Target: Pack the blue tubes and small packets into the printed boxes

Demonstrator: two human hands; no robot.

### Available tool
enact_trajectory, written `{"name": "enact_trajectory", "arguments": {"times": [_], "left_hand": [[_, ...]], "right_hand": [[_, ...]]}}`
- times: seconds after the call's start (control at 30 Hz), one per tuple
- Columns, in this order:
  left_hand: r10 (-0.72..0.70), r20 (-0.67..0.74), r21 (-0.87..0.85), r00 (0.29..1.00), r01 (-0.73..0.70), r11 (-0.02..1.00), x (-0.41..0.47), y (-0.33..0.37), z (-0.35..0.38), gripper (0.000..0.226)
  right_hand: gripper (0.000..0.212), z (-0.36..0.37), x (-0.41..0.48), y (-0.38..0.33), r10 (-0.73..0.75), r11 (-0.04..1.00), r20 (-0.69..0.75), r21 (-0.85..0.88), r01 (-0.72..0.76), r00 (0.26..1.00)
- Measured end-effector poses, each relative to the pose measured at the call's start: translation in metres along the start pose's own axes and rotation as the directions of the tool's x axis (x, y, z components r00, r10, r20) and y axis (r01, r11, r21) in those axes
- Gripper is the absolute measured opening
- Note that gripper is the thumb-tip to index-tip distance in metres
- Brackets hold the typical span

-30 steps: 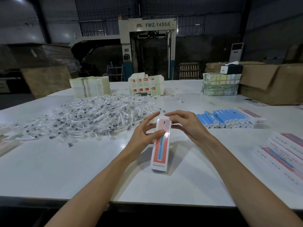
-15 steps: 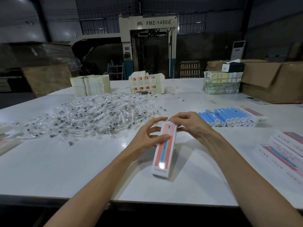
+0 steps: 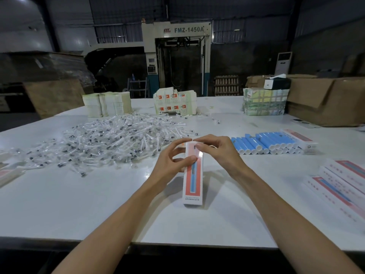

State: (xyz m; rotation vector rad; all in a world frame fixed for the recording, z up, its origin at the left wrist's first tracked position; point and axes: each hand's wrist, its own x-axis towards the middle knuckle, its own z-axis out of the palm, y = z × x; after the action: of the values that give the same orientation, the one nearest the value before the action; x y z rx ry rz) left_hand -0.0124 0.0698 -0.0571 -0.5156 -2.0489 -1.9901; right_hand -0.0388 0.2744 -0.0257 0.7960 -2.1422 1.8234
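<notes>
Broadly, a white table (image 3: 79, 204) fills the view, and behind its far edge stands a tall grey machine (image 3: 177, 56) marked FMZ-1450A. Brown cardboard cartons (image 3: 327, 99) sit at the far right corner of the tabletop, and just beside them, toward the middle, is a strapped bundle of pale sheets (image 3: 264, 104) with a small dark-and-white case on top. Along the far edge stand a stack of flat box blanks (image 3: 174, 103) with red patches and, further left, cream stacks of paper (image 3: 106, 104).

A wide heap of small packets (image 3: 110, 143) in clear wrap spreads over the left half of the tabletop, reaching close to the middle. On the right half, blue tubes (image 3: 262, 142) lie side by side in a row, white caps toward the near edge, with one printed box touching the row's right end. More printed boxes (image 3: 341, 186) lie flat in a stack at the right edge.

At the middle, a single long box (image 3: 193, 180) (red front, blue picture) is held lengthwise, its near end pointing at the near edge; whether that end touches the tabletop cannot be told. The left hand (image 3: 171, 161) grasps the box's far half, thumb across the front and fingers curled behind. The right hand (image 3: 219, 153) pinches the far end with curled fingertips, which meet the left forefinger over the top.
</notes>
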Motion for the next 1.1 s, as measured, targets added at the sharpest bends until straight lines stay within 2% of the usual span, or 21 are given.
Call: {"name": "enact_trajectory", "arguments": {"times": [0.13,0.27,0.37,0.5,0.67,0.77,0.87,0.97,1.1], "left_hand": [[-0.008,-0.011,0.032,1.0,0.008,0.999,0.003,-0.007,0.0,0.054],[-0.058,-0.072,-0.015,0.996,0.057,0.998,0.004,-0.012,0.0,0.058],[-0.086,-0.142,-0.006,0.986,0.086,0.996,0.006,-0.016,-0.002,0.053],[-0.109,-0.132,-0.063,0.985,0.102,0.993,0.006,-0.019,0.004,0.051],[-0.138,-0.093,-0.141,0.986,0.125,0.982,0.005,-0.023,0.01,0.051],[-0.193,0.039,-0.204,0.98,0.197,0.959,0.004,-0.024,0.019,0.057],[-0.195,0.148,-0.176,0.97,0.22,0.96,-0.001,-0.023,0.026,0.046],[-0.109,0.153,-0.027,0.982,0.115,0.993,-0.007,-0.023,0.023,0.043],[-0.073,0.154,0.03,0.985,0.069,0.997,-0.008,-0.024,0.021,0.044]], "right_hand": [[0.02,0.007,0.001,0.01,0.042,0.995,-0.016,-0.085,-0.043,0.999],[0.041,0.023,-0.002,0.015,0.083,0.972,-0.096,-0.211,-0.102,0.992],[0.045,0.032,-0.007,0.011,0.083,0.949,-0.023,-0.304,-0.086,0.996],[0.046,0.042,-0.018,0.007,0.09,0.784,0.122,-0.621,0.005,0.988],[0.064,0.034,-0.036,-0.007,0.083,0.682,0.155,-0.729,0.057,0.984],[0.06,0.021,-0.051,-0.013,0.052,0.579,0.181,-0.807,0.118,0.982],[0.053,0.001,-0.062,-0.023,0.049,0.482,0.112,-0.873,0.074,0.993],[0.051,-0.042,-0.069,-0.043,0.053,0.374,-0.036,-0.926,-0.053,0.998],[0.05,-0.127,-0.074,-0.072,-0.006,0.214,-0.165,-0.964,-0.16,0.986]]}}
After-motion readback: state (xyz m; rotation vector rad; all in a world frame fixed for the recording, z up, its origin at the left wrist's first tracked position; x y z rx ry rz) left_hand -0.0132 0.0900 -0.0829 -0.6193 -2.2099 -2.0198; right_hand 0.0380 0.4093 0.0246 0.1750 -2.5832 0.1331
